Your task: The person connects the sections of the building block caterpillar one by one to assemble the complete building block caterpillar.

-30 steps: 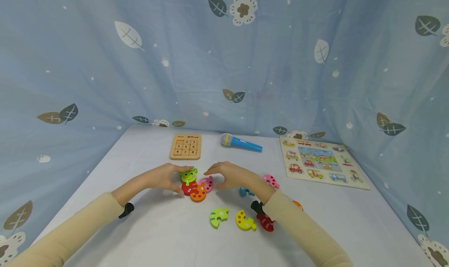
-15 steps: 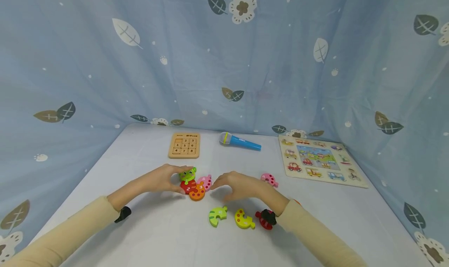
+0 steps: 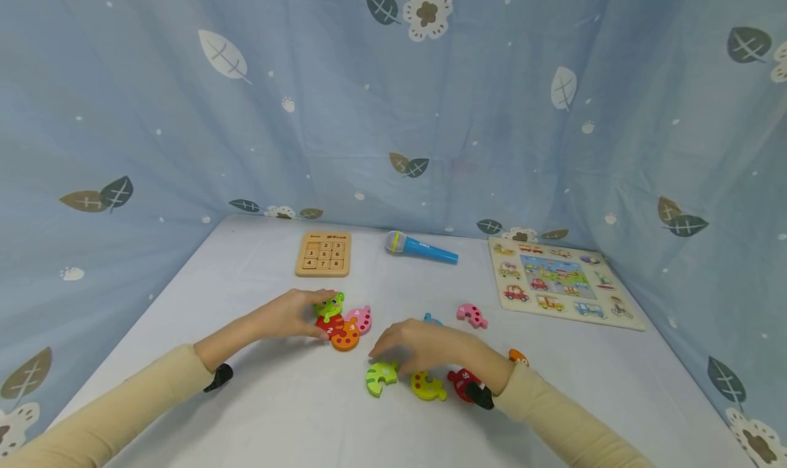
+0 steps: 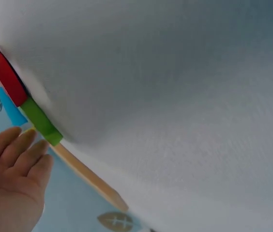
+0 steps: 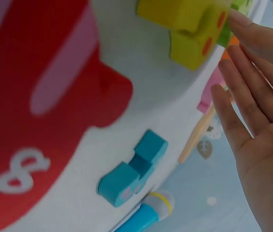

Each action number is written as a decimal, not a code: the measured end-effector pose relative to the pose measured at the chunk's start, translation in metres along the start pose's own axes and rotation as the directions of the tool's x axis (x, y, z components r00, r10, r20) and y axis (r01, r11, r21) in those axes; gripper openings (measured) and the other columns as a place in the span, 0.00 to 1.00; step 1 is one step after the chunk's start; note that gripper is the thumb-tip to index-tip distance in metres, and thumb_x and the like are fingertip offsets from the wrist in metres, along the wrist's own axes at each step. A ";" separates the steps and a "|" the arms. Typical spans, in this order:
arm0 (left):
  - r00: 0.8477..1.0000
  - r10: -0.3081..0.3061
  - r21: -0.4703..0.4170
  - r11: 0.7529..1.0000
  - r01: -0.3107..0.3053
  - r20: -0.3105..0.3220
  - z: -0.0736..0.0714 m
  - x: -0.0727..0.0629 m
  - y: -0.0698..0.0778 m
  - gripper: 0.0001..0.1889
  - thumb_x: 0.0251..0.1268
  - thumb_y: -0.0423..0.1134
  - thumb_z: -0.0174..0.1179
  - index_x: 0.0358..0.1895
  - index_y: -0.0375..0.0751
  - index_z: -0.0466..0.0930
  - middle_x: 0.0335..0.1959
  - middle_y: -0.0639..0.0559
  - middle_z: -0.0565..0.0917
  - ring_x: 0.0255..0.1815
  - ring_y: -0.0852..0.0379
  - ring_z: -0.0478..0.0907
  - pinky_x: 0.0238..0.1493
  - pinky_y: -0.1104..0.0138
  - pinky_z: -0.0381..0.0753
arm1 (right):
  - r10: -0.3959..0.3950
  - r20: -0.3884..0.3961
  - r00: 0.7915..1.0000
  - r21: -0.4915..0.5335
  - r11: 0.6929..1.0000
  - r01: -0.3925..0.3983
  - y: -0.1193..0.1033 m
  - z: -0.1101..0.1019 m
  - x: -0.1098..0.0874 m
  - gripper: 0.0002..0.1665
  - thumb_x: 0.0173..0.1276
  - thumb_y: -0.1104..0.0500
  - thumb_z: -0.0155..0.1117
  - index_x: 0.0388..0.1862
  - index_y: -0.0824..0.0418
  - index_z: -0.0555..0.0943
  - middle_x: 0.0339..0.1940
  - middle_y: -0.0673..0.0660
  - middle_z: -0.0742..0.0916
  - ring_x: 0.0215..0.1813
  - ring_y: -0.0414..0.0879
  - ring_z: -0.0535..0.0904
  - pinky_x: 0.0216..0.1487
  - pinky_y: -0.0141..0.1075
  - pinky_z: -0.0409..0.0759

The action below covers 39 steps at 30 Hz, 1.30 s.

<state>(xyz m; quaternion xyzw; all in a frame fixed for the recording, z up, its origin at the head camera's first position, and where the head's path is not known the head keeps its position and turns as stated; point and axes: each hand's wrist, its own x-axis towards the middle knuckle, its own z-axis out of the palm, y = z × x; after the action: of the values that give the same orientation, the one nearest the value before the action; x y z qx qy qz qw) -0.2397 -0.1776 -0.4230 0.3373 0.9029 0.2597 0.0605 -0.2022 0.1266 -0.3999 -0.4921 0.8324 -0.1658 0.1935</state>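
Observation:
Joined caterpillar puzzle pieces lie left of centre: a green face piece (image 3: 330,308), a red piece 2 (image 3: 333,327), an orange piece 3 (image 3: 347,338) and a pink piece (image 3: 364,320). My left hand (image 3: 284,315) spans their left side, fingers at the green face and thumb by the red piece. In the left wrist view its fingers look relaxed. My right hand (image 3: 424,343), fingers spread and loosely bent, is over the loose green piece 5 (image 3: 373,380) and a yellow piece (image 3: 424,389). Nothing shows in its grasp in the right wrist view.
Around the right arm lie a red piece 8 (image 3: 461,382), a partly hidden blue piece (image 3: 433,319), a pink piece (image 3: 473,314) and an orange piece (image 3: 518,356). Farther back are a wooden number puzzle (image 3: 323,255), a toy microphone (image 3: 423,248) and a vehicle puzzle board (image 3: 559,283).
My right hand has left the side of the pink joined piece and come nearer, to the loose green and yellow pieces. The left hand has stayed at the joined pieces.

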 end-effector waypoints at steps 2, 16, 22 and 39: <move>1.000 -0.004 0.001 1.000 0.004 0.005 0.001 0.001 -0.001 0.44 0.46 0.53 0.75 0.67 0.35 0.70 0.65 0.40 0.73 0.67 0.41 0.67 0.65 0.50 0.68 | -0.009 0.014 1.000 -0.007 1.000 0.009 -0.001 0.002 0.002 0.30 0.58 0.63 0.74 0.60 0.52 0.80 0.58 0.42 0.81 0.62 0.36 0.73 0.62 0.31 0.72; 1.000 -0.009 0.009 1.000 0.008 0.021 0.001 0.003 -0.003 0.44 0.46 0.55 0.74 0.66 0.34 0.71 0.64 0.40 0.74 0.65 0.42 0.69 0.64 0.50 0.70 | -0.027 0.036 0.999 -0.036 0.999 0.028 -0.007 0.006 0.003 0.26 0.58 0.60 0.74 0.58 0.51 0.81 0.54 0.41 0.83 0.57 0.34 0.75 0.58 0.27 0.73; 1.000 -0.015 0.017 1.000 0.015 0.024 0.001 0.004 -0.003 0.44 0.46 0.54 0.75 0.66 0.35 0.71 0.64 0.41 0.74 0.66 0.42 0.69 0.64 0.51 0.70 | -0.003 0.016 1.000 -0.035 0.999 0.003 -0.005 0.008 0.001 0.26 0.58 0.59 0.74 0.57 0.51 0.81 0.55 0.42 0.83 0.59 0.35 0.75 0.60 0.28 0.73; 0.999 -0.029 0.016 0.999 0.029 0.021 0.001 0.003 -0.002 0.44 0.46 0.54 0.75 0.66 0.35 0.71 0.64 0.40 0.74 0.66 0.42 0.69 0.64 0.51 0.70 | 0.155 -0.048 0.987 -0.035 0.987 -0.157 0.001 -0.001 -0.005 0.26 0.58 0.60 0.75 0.57 0.54 0.81 0.54 0.45 0.83 0.57 0.38 0.76 0.57 0.29 0.76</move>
<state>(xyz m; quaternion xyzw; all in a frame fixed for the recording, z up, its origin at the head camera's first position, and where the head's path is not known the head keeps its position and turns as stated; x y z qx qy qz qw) -0.2426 -0.1769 -0.4242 0.3275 0.9089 0.2481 0.0714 -0.2012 0.1317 -0.3991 -0.4250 0.8757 -0.1452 0.1773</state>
